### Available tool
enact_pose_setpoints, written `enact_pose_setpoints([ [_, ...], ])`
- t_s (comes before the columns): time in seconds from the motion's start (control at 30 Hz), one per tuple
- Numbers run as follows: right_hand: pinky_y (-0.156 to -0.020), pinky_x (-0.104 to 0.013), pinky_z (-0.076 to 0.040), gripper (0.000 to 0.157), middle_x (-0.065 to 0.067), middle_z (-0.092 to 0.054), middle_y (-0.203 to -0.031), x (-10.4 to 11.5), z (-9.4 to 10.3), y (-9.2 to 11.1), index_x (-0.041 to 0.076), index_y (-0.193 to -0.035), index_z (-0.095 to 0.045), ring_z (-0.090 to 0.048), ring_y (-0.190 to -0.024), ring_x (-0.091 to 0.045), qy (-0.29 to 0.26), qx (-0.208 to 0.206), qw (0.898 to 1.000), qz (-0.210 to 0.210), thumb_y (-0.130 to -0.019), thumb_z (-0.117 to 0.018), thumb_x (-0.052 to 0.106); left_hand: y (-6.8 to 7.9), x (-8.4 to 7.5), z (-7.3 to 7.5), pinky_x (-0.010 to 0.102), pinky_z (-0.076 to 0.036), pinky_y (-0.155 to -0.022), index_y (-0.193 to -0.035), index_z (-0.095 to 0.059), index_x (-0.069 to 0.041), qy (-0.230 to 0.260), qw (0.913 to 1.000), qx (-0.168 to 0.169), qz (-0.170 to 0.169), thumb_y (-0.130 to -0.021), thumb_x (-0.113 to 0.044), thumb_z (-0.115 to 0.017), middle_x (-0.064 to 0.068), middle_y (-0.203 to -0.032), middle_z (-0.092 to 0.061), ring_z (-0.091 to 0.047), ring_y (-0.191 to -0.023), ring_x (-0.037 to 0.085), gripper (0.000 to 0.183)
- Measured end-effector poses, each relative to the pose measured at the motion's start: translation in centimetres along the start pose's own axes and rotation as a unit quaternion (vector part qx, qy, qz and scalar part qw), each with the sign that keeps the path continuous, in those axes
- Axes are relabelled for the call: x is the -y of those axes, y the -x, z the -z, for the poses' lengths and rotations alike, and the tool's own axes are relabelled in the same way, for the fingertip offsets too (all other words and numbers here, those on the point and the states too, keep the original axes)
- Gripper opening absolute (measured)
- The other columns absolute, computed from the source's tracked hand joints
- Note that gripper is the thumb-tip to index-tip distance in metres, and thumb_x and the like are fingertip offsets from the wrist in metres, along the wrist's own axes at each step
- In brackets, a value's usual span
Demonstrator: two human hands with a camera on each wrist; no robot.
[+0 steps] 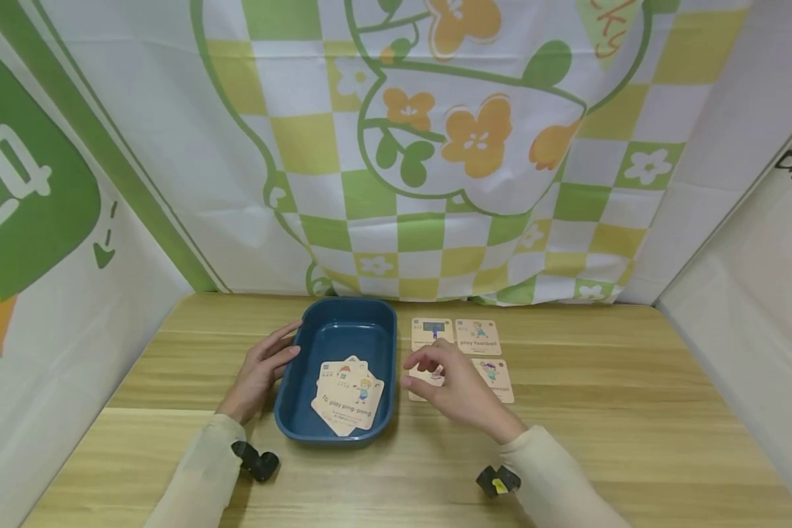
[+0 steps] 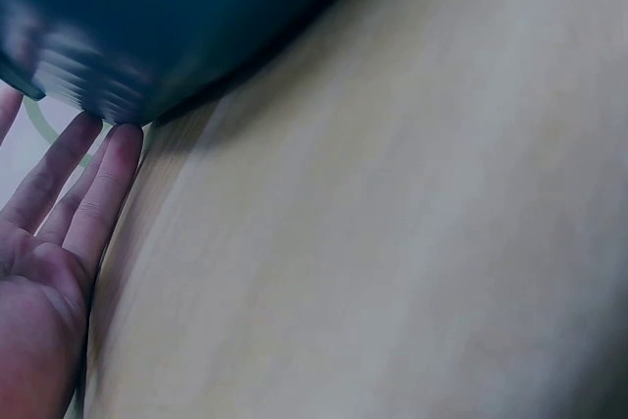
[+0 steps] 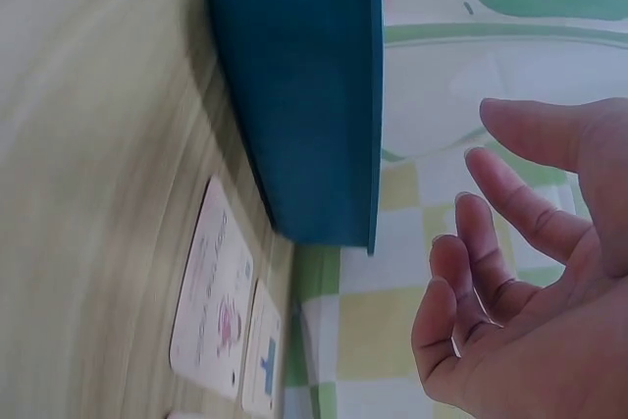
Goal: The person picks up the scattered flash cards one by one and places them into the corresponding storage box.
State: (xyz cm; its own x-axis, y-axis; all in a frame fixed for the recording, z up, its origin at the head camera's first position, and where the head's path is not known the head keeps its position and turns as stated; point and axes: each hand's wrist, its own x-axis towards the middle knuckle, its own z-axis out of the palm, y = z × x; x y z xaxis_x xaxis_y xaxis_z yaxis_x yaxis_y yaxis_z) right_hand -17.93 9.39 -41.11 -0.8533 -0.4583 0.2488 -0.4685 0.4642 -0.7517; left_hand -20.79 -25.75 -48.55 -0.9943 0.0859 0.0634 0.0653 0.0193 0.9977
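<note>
A blue plastic tray [image 1: 330, 311] stands on the wooden table with several picture cards in its near end; the top card [image 1: 351, 402] reads "play ping-pong". My left hand [image 1: 261, 372] rests against the tray's left side, its straight fingertips touching the outer wall in the left wrist view. Over the cards right of the tray hovers my right hand [image 1: 450, 381], fingers loosely bent with nothing between them. Those cards lie in two rows: a "play football" card [image 1: 478, 337], a card with a dark board picture [image 1: 433, 328], a card with a player [image 1: 495, 375] and a card partly hidden by the hand.
The wooden table [image 1: 607, 425] extends to both sides and toward me. A checked, flowered curtain [image 1: 435, 242] hangs at its back edge, with white printed panels left and right. Black wrist cameras [image 1: 257, 462] are strapped over my sleeves.
</note>
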Motion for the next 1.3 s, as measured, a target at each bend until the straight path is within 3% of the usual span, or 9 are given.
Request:
enact_pose_setpoints([
  [0.27,-0.078,-0.043,-0.05,0.013,0.0,-0.063,-0.094,-1.4,1.9,1.0,0.013,-0.101,-0.075,-0.055,-0.09,-0.015,0.028,-0.021,0.999,-0.005,-0.089,-0.079,0.017,-0.1,0.1,0.1,0.027,-0.056,-0.088,-0.155,-0.04,-0.003,-0.001,1.0,0.0,0.001,-0.104,-0.02,-0.059,0.029,-0.148,-0.042,-0.065,-0.111,0.015,0.056],
  [0.4,-0.077,-0.038,-0.049,0.013,0.002,-0.061,-0.091,-2.2,2.7,1.5,0.013,-0.097,-0.075,-0.055,-0.087,-0.019,0.027,-0.041,0.999,0.008,-0.086,-0.082,0.013,-0.1,0.1,0.1,0.027,-0.056,-0.088,-0.155,-0.04,-0.004,-0.002,1.0,-0.002,0.003,-0.104,-0.02,-0.059,0.029,-0.149,-0.042,-0.064,-0.112,0.015,0.056],
  [0.7,-0.077,-0.036,-0.047,0.014,-0.007,-0.066,-0.1,-3.7,4.5,2.4,0.01,-0.1,-0.074,-0.058,-0.091,-0.026,0.023,-0.046,0.999,-0.012,-0.087,-0.08,0.011,-0.1,0.1,0.0,0.026,-0.056,-0.088,-0.155,-0.04,-0.004,-0.004,1.0,-0.004,0.006,-0.104,-0.02,-0.059,0.029,-0.15,-0.042,-0.064,-0.112,0.015,0.056],
  [1.3,-0.081,-0.048,-0.048,0.024,-0.014,-0.062,-0.101,-6.9,6.9,3.8,0.005,-0.104,-0.072,-0.057,-0.096,-0.035,0.049,-0.041,0.996,-0.065,-0.085,-0.083,0.015,-0.1,0.1,0.0,0.027,-0.056,-0.087,-0.155,-0.04,-0.005,-0.006,1.0,-0.003,0.003,-0.104,-0.02,-0.059,0.029,-0.149,-0.042,-0.065,-0.111,0.015,0.056],
])
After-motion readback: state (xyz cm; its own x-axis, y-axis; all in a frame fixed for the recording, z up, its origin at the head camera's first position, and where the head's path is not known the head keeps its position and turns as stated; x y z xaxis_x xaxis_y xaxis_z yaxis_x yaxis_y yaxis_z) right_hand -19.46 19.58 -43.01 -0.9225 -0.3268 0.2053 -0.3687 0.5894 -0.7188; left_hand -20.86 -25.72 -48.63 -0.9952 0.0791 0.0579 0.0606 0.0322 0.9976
